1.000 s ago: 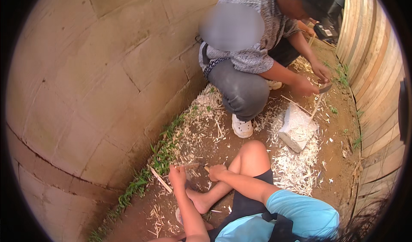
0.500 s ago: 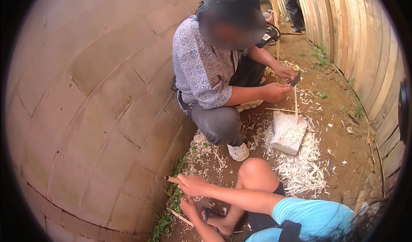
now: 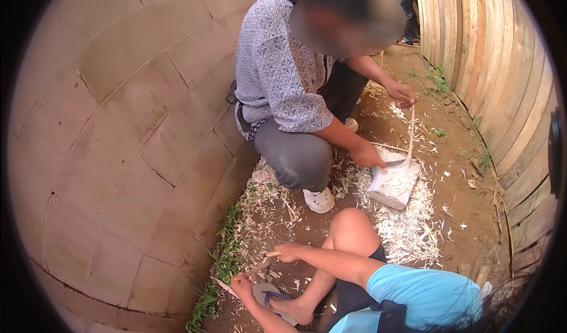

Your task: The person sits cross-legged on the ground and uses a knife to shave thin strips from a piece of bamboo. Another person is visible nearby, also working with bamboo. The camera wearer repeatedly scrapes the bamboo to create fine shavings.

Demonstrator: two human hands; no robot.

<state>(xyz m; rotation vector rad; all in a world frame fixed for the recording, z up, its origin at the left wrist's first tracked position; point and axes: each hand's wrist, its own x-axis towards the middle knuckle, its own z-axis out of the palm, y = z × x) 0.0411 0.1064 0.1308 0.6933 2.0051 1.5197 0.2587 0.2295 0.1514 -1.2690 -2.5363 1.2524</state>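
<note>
My right hand (image 3: pixel 287 252) is closed around a short, tan wooden handle (image 3: pixel 272 254), whose end sticks out to the left; no blade shows at it. Lower and further left, my left hand (image 3: pixel 241 286) grips a pale wooden strip (image 3: pixel 222 287) with a pointed end. A narrow brownish piece (image 3: pixel 257 270) reaches from this hand toward the right one; I cannot tell what it is. Both hands hang above the shavings-strewn ground, beside my bent knee (image 3: pixel 353 232) and a grey flip-flop (image 3: pixel 273 302) on my foot.
A co-worker (image 3: pixel 283 73) squats across from me, holding a thin strip (image 3: pixel 411 131) upright on a pale block (image 3: pixel 394 185) and a knife (image 3: pixel 396 163) low against it. White shavings (image 3: pixel 410 238) surround the block. A block wall (image 3: pixel 118 156) rises left, a plank fence (image 3: pixel 490 67) right.
My right hand has moved right and the handle with it, while my left hand has shifted left with the strip. The co-worker's knife has come down the strip to the block; their other hand has risen.
</note>
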